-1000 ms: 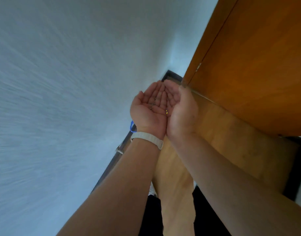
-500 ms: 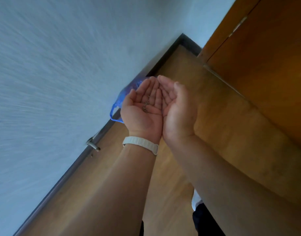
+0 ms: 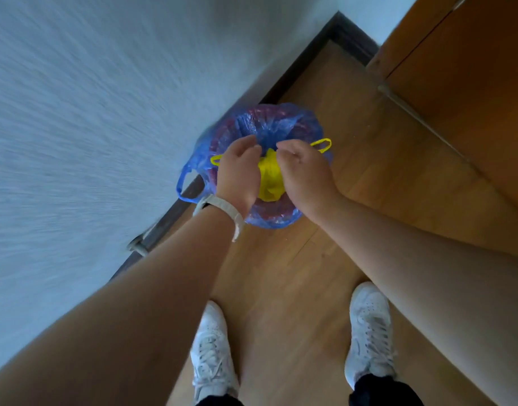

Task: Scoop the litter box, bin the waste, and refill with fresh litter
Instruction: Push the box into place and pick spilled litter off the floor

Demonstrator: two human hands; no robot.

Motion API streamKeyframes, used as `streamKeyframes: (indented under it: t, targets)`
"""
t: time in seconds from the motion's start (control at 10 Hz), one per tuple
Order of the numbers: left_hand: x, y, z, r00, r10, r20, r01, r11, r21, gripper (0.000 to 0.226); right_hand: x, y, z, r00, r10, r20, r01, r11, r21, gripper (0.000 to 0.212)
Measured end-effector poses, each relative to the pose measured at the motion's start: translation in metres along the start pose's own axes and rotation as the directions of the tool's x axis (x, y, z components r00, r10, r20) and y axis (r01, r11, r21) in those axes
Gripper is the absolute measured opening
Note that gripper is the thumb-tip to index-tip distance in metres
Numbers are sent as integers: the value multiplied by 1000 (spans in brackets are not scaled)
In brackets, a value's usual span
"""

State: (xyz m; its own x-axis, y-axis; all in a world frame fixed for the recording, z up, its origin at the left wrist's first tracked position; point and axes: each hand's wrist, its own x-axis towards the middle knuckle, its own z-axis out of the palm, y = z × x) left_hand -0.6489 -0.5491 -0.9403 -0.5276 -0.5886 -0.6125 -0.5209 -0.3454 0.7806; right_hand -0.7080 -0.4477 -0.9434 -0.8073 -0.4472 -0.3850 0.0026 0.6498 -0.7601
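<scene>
A small round bin lined with a blue plastic bag stands on the wood floor against the wall. A knotted yellow bag lies inside it, one yellow handle sticking out over the rim. My left hand, with a white wristband, and my right hand hover side by side over the bin's mouth, backs up and palms down. Their fingers curl loosely downward and I see nothing held in them. The litter box is out of view.
A pale wall with dark skirting runs along the left. A metal doorstop sticks out of the skirting. An orange wooden door stands to the right. My white shoes are behind the bin on the floor.
My hands were cupped together, palms up, with a few small grains in them. They have turned palms down over the bin, and the view has tipped down to the floor.
</scene>
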Motion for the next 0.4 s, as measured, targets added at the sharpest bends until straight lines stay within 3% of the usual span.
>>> streamKeyframes:
  t: [0.1, 0.2, 0.3, 0.4]
  targets:
    - [-1, 0, -11, 988, 62, 143, -120, 888, 444, 42, -5, 8, -10, 991, -87, 103, 108, 969, -221, 28]
    - [-1, 2, -24, 949, 139, 283, -308, 600, 738, 52, -8, 7, -20, 965, -146, 218, 235, 850, -471, 42]
    - [-7, 12, -32, 939, 136, 317, -345, 381, 858, 60, -13, 1, -30, 954, -172, 246, 282, 796, -535, 48]
    - [-24, 34, -39, 912, 199, 359, -404, 290, 867, 65, -20, -16, -44, 951, -200, 237, 302, 769, -564, 47]
